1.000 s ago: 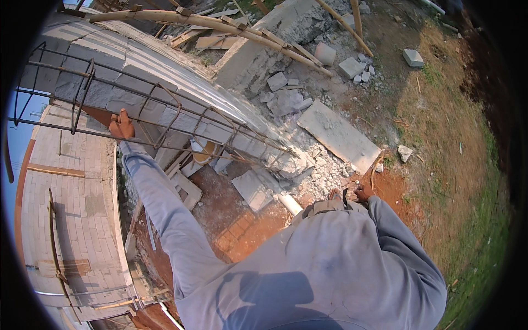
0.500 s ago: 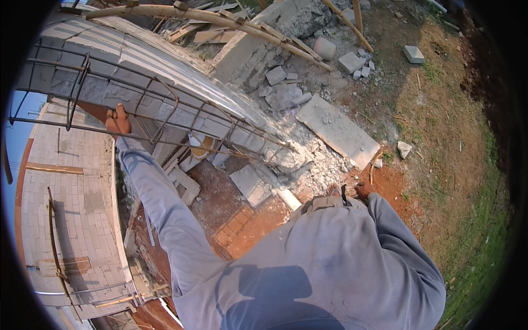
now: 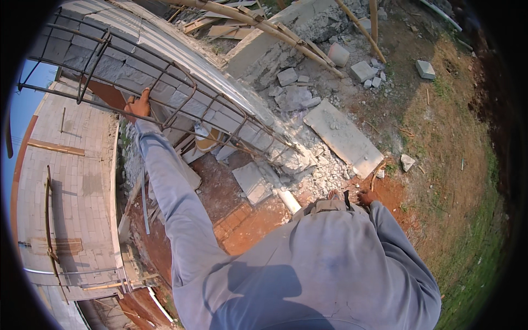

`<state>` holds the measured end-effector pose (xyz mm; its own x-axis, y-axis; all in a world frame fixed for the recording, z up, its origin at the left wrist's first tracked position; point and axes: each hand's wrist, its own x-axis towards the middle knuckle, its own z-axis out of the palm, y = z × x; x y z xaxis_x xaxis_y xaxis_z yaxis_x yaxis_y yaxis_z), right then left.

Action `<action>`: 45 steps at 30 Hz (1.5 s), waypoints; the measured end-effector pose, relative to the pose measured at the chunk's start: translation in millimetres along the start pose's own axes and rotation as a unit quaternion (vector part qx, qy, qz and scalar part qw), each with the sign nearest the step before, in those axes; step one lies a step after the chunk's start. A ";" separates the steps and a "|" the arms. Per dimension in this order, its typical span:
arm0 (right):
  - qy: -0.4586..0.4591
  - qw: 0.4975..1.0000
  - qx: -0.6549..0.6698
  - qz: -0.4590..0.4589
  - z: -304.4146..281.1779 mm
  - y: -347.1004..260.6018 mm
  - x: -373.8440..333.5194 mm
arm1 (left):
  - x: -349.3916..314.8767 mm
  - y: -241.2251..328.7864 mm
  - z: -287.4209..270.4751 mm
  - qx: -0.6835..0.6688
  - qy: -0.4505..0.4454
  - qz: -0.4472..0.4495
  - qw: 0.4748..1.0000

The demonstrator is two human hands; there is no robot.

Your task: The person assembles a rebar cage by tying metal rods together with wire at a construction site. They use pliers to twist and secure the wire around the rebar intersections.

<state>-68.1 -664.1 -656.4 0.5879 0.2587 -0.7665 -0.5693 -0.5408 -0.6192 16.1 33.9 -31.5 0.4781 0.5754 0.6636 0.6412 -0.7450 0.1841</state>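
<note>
Toward the upper left my left arm is stretched out, and my left hand [image 3: 138, 104] is inside a rebar cage [image 3: 175, 104] of long rods and bent stirrups. Its fingers are curled, and one lower rod crosses in front of the hand. A flat reddish-brown piece [image 3: 105, 92] shows right beside the fingers; whether they grip it or a rod I cannot tell. The cage runs along a wall of pale grey blocks [image 3: 124, 66]. My right hand [image 3: 366, 196] is low beside my waist with fingers curled, near a dark strap [image 3: 346, 197]; what it holds, if anything, is too small to make out.
Beyond the wall lie a concrete slab [image 3: 346, 137], rubble [image 3: 324, 179] and loose blocks [image 3: 363, 71]. Bamboo poles [image 3: 258, 23] lean across the top. Below the cage are a bucket [image 3: 206, 138], a broken slab [image 3: 252, 182] and a white pipe [image 3: 289, 201].
My left hand has shifted slightly right along the rebar cage, its fingers still curled. The whole view has tilted a little. My right hand stays beside my waist.
</note>
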 end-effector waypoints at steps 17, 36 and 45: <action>-0.001 0.983 -0.127 -0.134 -2.1 38.4 30.2 | 14.1 -31.8 12.3 -0.293 -0.085 -0.057 0.951; -0.002 1.000 0.022 0.001 0.0 -2.8 3.2 | -6.7 -14.3 -11.2 -0.228 -0.042 -0.020 0.972; -0.083 0.972 0.219 0.015 -3.6 29.1 36.7 | -2.5 -38.2 23.6 -0.180 -0.011 -0.073 0.981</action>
<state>-61.0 -673.2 -702.0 0.4875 0.3932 -0.7795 -0.7961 -0.1665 -0.5818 4.6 68.8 -57.2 0.4128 0.6883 0.5965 0.4520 -0.7234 0.5220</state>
